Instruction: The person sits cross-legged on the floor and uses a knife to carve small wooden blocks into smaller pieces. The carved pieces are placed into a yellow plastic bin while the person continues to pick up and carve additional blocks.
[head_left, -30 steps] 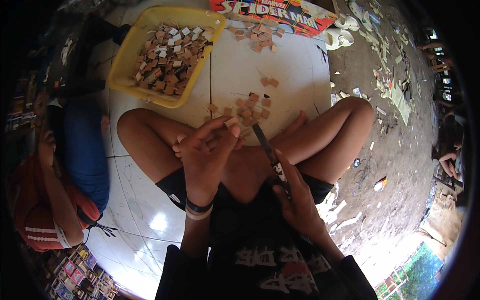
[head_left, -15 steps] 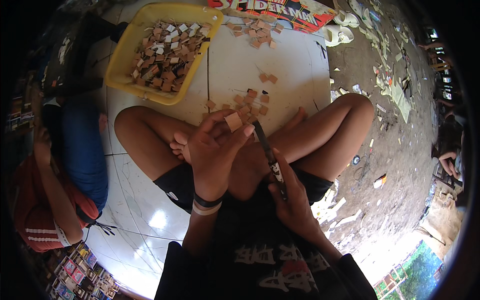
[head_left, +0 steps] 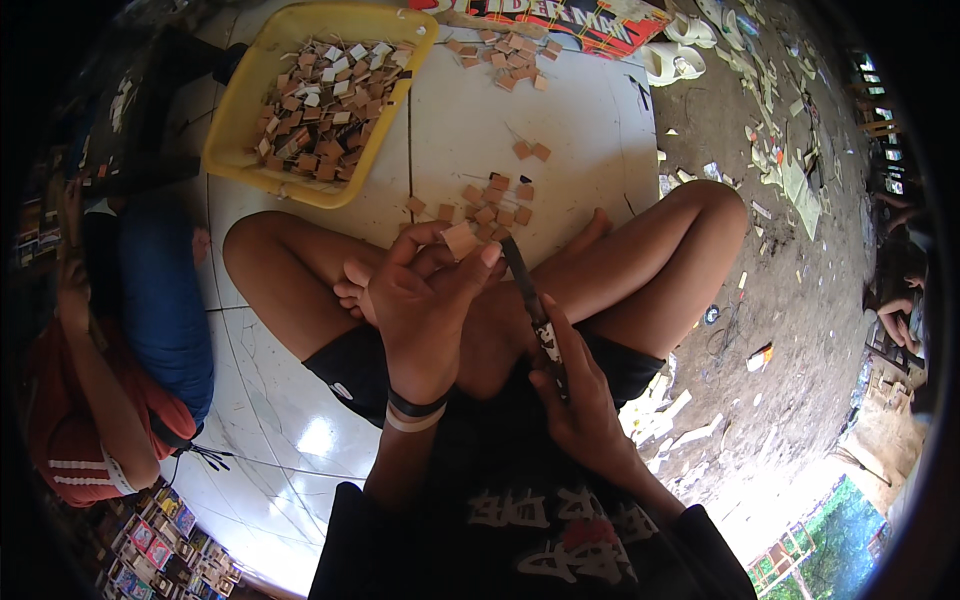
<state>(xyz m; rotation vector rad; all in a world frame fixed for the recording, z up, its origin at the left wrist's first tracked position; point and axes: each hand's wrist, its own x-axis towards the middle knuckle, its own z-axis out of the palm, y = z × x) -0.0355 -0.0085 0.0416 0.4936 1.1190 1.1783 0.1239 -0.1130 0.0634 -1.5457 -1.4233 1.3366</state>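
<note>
Pinched in the fingers of my left hand (head_left: pixel 418 300) is a small square brown piece (head_left: pixel 461 241), flat like thin board. My right hand (head_left: pixel 578 390) grips the patterned handle of a knife (head_left: pixel 530 300). Its dark blade points up and away, and the tip lies close beside my left thumb; whether they touch I cannot tell. Just beyond my hands, a loose cluster of similar brown squares (head_left: pixel 490 205) lies on the white tiles. Further off, a yellow plastic basin (head_left: pixel 376 160) holds many brown and white squares, several with thin sticks showing.
Another pile of squares (head_left: pixel 510 62) lies at the far side, near a red printed board (head_left: pixel 570 22). White clogs (head_left: pixel 672 62) stand on the dirt floor at right, amid scattered scraps. A person in blue trousers (head_left: pixel 165 300) sits close at my left. My crossed legs surround the hands.
The view has shifted slightly, so the basin and piles appear a little higher and further left. Both hands keep their grips; the brown piece and knife have barely moved.
</note>
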